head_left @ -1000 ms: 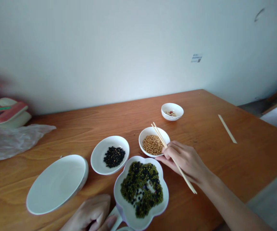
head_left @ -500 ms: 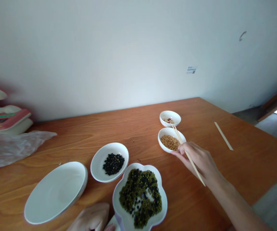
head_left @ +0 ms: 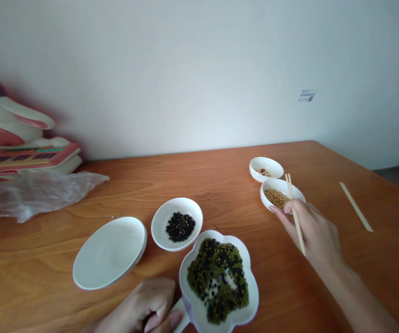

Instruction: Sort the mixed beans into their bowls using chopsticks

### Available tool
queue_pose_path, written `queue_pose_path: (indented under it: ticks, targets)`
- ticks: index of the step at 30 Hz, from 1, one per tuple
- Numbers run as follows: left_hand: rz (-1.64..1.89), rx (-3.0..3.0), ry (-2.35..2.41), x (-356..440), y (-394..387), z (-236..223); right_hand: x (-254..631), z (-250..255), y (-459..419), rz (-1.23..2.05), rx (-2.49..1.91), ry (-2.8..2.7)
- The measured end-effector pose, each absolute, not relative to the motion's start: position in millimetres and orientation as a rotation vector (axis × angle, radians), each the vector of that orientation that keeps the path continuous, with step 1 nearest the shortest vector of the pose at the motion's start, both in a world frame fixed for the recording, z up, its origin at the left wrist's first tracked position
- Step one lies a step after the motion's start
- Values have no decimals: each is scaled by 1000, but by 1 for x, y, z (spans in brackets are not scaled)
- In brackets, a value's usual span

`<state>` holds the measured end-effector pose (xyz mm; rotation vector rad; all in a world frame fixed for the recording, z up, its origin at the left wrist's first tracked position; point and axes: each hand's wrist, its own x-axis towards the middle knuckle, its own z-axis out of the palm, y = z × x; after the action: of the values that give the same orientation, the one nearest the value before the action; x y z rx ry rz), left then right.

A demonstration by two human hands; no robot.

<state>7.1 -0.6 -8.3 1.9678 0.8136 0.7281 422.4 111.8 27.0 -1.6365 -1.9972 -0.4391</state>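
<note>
Your left hand (head_left: pixel 144 307) sits at the bottom edge, fingers curled around the handle (head_left: pixel 179 319) of the flower bowl (head_left: pixel 251 300). That bowl holds green beans (head_left: pixel 218 277) with some black ones mixed in.

Your right hand (head_left: pixel 315 231) reaches out over the table (head_left: pixel 220 194), fingers closed on a pair of chopsticks (head_left: pixel 295 212); thumb and fingertips touch the near rim of the soybean bowl (head_left: pixel 267 196). The sticks slant across that bowl, tips at its far rim.

Count, near to far:
- Flower bowl: one, nearest you.
- Empty plate (head_left: pixel 109 252): one, left of the flower bowl, tilted.
- Black-bean bowl (head_left: pixel 161 222): one, just beside the plate and flower bowl.
- Soybean bowl: one, at your right hand.
- Small bowl (head_left: pixel 272 164): one, just behind the soybean bowl, a few reddish bits inside.
- Chopsticks: two in hand.
- Single stick (head_left: pixel 355 212): lies on the table, well right.
- Plastic bag (head_left: pixel 36 192): one, far left, crumpled.
- Pink-and-white toy (head_left: pixel 15 138): against the wall.
</note>
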Motion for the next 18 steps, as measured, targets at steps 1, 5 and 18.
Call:
queue_pose_path:
  ticks: [1,5,18]
  targets:
    - [728,1977,817,9,0,-4,421,27,112,-494,-1627,-1994]
    - [707,1994,818,12,5,5,410,30,112,-658,-1390,-1987]
    - [774,1906,707,23,13,13,212,92,101,298,-515,-2676]
